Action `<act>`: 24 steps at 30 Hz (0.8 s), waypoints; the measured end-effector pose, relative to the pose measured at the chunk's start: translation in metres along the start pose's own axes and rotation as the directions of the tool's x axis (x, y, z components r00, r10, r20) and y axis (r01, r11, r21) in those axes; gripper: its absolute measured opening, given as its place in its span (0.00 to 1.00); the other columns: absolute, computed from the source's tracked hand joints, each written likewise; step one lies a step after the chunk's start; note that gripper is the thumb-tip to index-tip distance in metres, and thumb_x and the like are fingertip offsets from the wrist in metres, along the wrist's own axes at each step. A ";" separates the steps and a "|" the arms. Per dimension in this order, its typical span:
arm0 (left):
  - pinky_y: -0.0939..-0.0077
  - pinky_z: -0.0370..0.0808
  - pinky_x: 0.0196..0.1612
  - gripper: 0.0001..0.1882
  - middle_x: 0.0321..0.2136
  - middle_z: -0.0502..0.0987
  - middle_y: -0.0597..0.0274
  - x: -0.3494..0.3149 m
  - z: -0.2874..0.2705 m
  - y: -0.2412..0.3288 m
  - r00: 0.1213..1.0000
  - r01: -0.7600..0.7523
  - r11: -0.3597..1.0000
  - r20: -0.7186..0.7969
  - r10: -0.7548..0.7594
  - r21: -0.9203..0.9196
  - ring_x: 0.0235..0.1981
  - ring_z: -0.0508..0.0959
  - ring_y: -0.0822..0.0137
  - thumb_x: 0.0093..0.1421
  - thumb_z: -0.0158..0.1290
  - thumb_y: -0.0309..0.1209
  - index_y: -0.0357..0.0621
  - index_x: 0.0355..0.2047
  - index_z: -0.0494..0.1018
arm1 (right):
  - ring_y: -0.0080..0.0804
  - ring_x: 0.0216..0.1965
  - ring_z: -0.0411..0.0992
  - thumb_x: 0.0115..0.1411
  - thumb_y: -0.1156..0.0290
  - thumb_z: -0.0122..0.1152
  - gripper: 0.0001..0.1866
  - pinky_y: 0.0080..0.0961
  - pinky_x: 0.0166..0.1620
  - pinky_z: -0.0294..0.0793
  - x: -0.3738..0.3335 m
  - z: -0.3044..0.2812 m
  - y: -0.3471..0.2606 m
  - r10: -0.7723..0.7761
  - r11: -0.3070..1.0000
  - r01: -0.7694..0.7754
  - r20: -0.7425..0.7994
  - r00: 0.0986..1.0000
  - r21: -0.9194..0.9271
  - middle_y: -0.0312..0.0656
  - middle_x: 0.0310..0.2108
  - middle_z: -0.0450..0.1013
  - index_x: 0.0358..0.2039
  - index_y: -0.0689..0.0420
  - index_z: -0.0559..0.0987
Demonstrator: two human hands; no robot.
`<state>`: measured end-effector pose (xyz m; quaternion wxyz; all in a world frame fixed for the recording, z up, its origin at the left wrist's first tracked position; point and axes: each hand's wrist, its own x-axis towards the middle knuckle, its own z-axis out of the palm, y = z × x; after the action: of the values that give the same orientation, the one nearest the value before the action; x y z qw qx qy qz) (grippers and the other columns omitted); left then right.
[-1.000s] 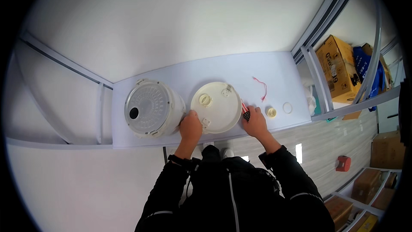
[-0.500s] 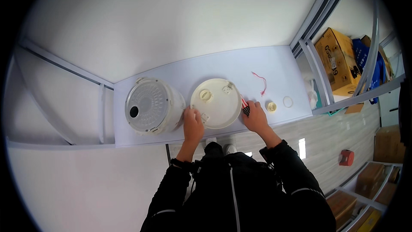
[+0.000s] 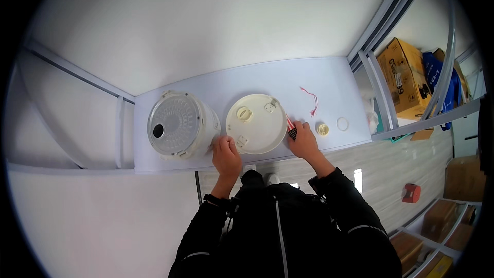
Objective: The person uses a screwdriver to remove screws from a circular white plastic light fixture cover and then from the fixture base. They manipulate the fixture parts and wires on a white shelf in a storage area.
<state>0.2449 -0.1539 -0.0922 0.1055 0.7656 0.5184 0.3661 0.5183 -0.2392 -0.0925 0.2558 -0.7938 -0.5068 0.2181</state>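
A round cream cover (image 3: 262, 128), with a round fitting and two small square ones on its upper face, lies mid-table. Just off its lower left edge is my left hand (image 3: 227, 158), fingers pinched together; whatever they hold is too small to make out. My right hand (image 3: 303, 143) sits at the cover's right edge, closed on a slim object with red-and-white stripes and a dark dotted end (image 3: 292, 130), mostly covered by the fingers. Left of the cover stands a white drum-shaped appliance body (image 3: 177, 124), showing a grey ribbed end with a dark round hole.
To the right on the white table (image 3: 339, 90) lie a red-and-white cord (image 3: 312, 99), a small cream cap (image 3: 322, 129) and a thin pale ring (image 3: 342, 124). Metal frame bars flank the table. Beyond are a yellow carton (image 3: 404, 77) and a red stool (image 3: 411, 193).
My left hand has come off the cover's edge and shifted slightly left and down, toward the drum-shaped body. My right hand keeps its hold on the striped object.
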 end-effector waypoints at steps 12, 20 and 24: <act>0.56 0.71 0.48 0.05 0.36 0.84 0.62 0.013 -0.011 0.012 0.984 -0.112 0.984 0.123 0.130 -0.142 0.42 0.80 0.54 0.64 0.63 0.31 0.46 0.37 0.84 | 0.60 0.43 0.78 0.58 0.61 0.71 0.27 0.51 0.49 0.79 0.024 0.005 0.027 0.149 0.977 -0.144 -0.022 0.989 0.159 0.55 0.39 0.77 0.51 0.65 0.74; 0.60 0.70 0.50 0.07 0.36 0.85 0.67 0.013 -0.012 0.012 0.971 -0.193 0.979 0.133 0.201 -0.071 0.40 0.80 0.58 0.63 0.65 0.33 0.49 0.39 0.88 | 0.23 0.29 0.75 0.64 0.66 0.75 0.19 0.24 0.34 0.80 0.012 0.003 -0.005 0.272 0.566 -0.266 0.127 0.954 0.780 0.36 0.32 0.74 0.45 0.62 0.74; 0.59 0.70 0.52 0.11 0.35 0.85 0.68 0.015 -0.012 0.011 0.963 -0.209 0.976 0.162 0.216 -0.063 0.40 0.80 0.58 0.63 0.64 0.31 0.49 0.46 0.86 | 0.25 0.26 0.76 0.57 0.65 0.79 0.24 0.25 0.31 0.78 0.009 0.005 -0.024 0.206 0.646 -0.235 0.131 0.970 0.726 0.37 0.28 0.76 0.44 0.65 0.74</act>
<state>0.2473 -0.1480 -0.0710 0.1263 0.8424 0.4140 0.3210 0.5022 -0.2212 -0.0826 0.5160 -0.6746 -0.2800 0.4475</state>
